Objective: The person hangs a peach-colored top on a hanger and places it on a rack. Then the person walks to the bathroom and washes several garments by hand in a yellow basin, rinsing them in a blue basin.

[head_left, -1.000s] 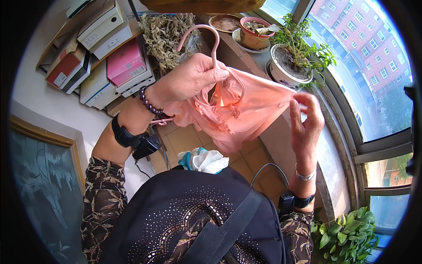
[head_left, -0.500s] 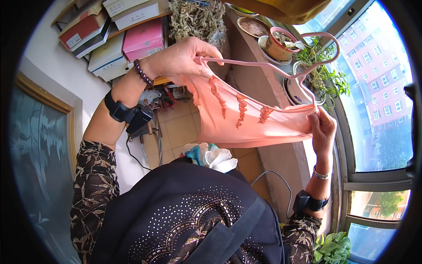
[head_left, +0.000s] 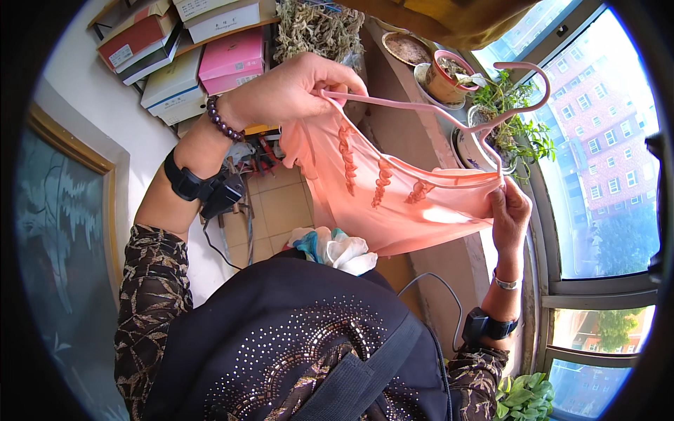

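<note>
- Compared with one second ago, the hanger's hook lies to the right instead of rising above the left hand [head_left: 298, 88], and the peach garment [head_left: 393, 210], bunched then, is spread between both hands.
- Left hand: thumb and fingers clamp together on one upper corner of the garment and an end of the pink hanger [head_left: 395, 103]; some fingertips are hidden.
- Right hand [head_left: 511, 210]: clamped, thumb foremost, on the opposite corner, beside the hanger's other arm.
- The garment hangs in front of the torso, above the tiled floor [head_left: 277, 210]; three twisted ruffles [head_left: 381, 182] run down it.
- The hook overlaps the leafy potted plant [head_left: 516, 137] in view.
- Farther out: a terracotta-coloured pot [head_left: 446, 88], a dried plant bundle [head_left: 316, 31], stacked boxes [head_left: 232, 59] at upper left, and a window [head_left: 611, 154] at right.
- A white-and-teal cloth [head_left: 344, 251] shows below the garment.
</note>
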`<state>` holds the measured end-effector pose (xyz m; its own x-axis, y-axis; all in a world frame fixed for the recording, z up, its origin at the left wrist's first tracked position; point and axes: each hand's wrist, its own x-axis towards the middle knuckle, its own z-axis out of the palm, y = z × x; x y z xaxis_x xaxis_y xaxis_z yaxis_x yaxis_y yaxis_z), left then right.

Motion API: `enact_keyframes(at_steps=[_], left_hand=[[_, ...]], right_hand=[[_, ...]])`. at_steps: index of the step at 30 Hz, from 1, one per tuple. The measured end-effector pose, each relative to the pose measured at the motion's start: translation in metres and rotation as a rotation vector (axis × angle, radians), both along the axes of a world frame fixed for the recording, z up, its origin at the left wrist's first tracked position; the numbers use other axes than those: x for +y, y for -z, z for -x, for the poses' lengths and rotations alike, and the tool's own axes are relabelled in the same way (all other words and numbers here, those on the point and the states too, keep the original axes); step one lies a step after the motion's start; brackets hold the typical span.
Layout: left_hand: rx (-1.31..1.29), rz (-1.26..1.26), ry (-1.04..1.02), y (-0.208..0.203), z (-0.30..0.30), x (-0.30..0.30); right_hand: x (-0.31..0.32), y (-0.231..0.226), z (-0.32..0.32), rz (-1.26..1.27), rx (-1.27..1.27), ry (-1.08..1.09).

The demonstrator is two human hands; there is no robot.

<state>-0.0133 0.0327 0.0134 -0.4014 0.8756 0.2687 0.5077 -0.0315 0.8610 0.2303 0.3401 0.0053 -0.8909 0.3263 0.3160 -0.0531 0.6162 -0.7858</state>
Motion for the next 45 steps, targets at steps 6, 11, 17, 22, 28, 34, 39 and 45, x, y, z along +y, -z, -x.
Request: enact_keyframes(at_steps=[6, 11, 17, 22, 28, 34, 39, 45], left_hand=[[0.446, -0.102, -0.02, -0.01, -0.017, 0.008], [0.546, -0.022, -0.195, -0.02, -0.015, -0.009], [-0.042, -0.186, -0.082, -0.006, -0.017, -0.015], [-0.068, -0.305, -0.158, 0.007, -0.004, -0.029], [-0.088, -0.378, -0.172, 0.019, 0.01, -0.041], [-0.061, -0.396, -0.19, 0.013, 0.016, -0.046], [0.0, -0.388, -0.208, 0.004, 0.02, -0.055], [0.038, -0.31, -0.252, -0.006, 0.022, -0.064]], right_hand=[[-0.014, -0.007, 0.008, -0.033, -0.025, -0.029], [-0.015, -0.02, 0.008, 0.007, 0.042, -0.019], [-0.007, -0.031, 0.008, -0.082, -0.05, -0.037], [0.012, -0.044, 0.002, 0.092, -0.028, -0.113], [0.011, -0.048, -0.002, 0.257, 0.107, -0.135], [0.003, -0.067, -0.002, 0.081, -0.01, -0.153], [0.003, -0.079, -0.002, 0.076, 0.002, -0.195], [-0.02, -0.073, 0.011, -0.225, -0.005, -0.161]])
